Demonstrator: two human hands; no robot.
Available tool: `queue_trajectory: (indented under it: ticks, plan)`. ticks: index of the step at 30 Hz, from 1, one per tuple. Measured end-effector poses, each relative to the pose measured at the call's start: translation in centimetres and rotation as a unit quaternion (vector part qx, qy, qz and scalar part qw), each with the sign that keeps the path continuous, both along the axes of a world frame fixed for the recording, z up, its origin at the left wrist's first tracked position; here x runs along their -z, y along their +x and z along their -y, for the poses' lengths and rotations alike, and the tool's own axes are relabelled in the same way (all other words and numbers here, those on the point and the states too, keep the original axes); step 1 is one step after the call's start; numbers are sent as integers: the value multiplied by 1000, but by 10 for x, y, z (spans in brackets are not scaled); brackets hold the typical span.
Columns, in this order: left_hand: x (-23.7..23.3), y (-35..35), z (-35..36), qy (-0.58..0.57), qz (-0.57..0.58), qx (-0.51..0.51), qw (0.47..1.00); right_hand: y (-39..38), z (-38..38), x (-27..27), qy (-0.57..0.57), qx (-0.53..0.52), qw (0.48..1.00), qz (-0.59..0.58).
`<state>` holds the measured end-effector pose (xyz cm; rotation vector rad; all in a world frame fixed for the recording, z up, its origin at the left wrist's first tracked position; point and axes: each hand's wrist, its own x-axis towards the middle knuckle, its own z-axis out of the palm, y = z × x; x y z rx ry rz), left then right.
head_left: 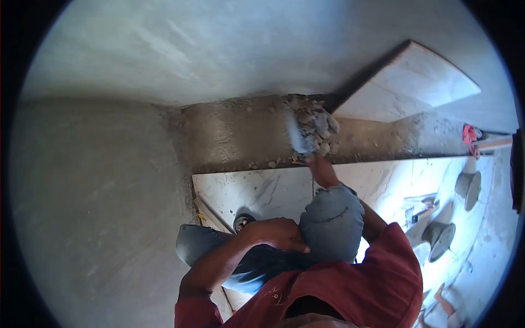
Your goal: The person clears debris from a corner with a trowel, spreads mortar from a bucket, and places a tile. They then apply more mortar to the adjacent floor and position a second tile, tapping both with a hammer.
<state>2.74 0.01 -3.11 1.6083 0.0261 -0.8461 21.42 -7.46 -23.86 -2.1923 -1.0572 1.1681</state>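
My right hand (324, 170) reaches down past my knee, closed around what looks like a trowel. Its pale blade (295, 134) is smeared by motion and lies against a heap of broken rubble (317, 123) in the bare strip of floor along the wall. The handle is mostly hidden by my fingers. My left hand (287, 235) rests on my bent leg beside the knee, fingers laid against the jeans, holding nothing visible. White marbled floor tiles (262, 191) border the bare strip (235, 134) on my side.
A large tile (410, 82) leans on the grey wall above the strip. To the right are two mortar-coloured pans (469, 188), hand tools (424, 210) and a red item (469, 134). A limb of another person (442, 298) shows at lower right. A plastered wall (98, 197) stands left.
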Motion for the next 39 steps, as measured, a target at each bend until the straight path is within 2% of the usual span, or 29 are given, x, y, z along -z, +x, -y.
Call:
queue_trajectory:
  ticks: [2,5,7,11,13,14,16,17,19,20,22,24,26,28,29,32,34,36,37,38,39]
  plan:
    - [0,3,1,-7,30,7,1000,-9,-25,-12,146,-109,982,41]
    - [-8,12,-2,5,3,65,998,-14,-42,17,84,-68,992,64]
    - [-10,11,0,30,13,53,998,-3,-40,22,59,-72,993,75]
    - [-17,18,-6,11,42,37,998,43,5,-1,-2,-37,996,83]
    - [-31,31,-19,-18,-43,33,998,60,22,-18,-67,-73,991,91]
    - [-27,30,-24,-19,-43,43,998,64,32,-25,-69,-64,992,90]
    - [-14,27,-37,60,39,-80,994,76,47,-36,-87,-40,992,85]
    - [-13,27,-44,65,38,-80,994,84,51,-37,-82,-40,992,83]
    - [-11,30,-56,160,37,-221,961,102,60,-37,-89,-37,989,114]
    - [-12,30,-57,161,34,-221,961,114,67,-38,-89,-37,989,112]
    - [-15,30,-59,130,33,-292,947,145,82,-46,-57,-95,981,156]
    - [-25,35,-57,133,4,-264,955,175,105,-59,-143,-102,969,171]
    - [-24,35,-49,136,-27,-239,961,208,145,-49,-146,-83,964,206]
    - [-12,30,-39,206,95,-171,959,237,186,-41,-145,-64,950,270]
    - [-10,31,-38,208,77,-148,964,245,194,-51,-154,-60,953,255]
    - [-4,34,-36,208,69,-128,967,224,193,-90,-132,-62,961,235]
    - [-3,36,-39,211,60,-109,970,196,186,-86,-105,-38,969,222]
    - [2,40,-40,212,58,-91,971,161,152,-86,-89,-28,978,186]
    - [8,41,-39,205,98,-111,967,145,130,-81,-119,-24,981,149]
    - [11,41,-38,198,135,-131,962,130,114,-63,-49,-60,988,131]
    - [9,41,-36,196,125,-135,963,96,66,-62,-69,-90,988,101]
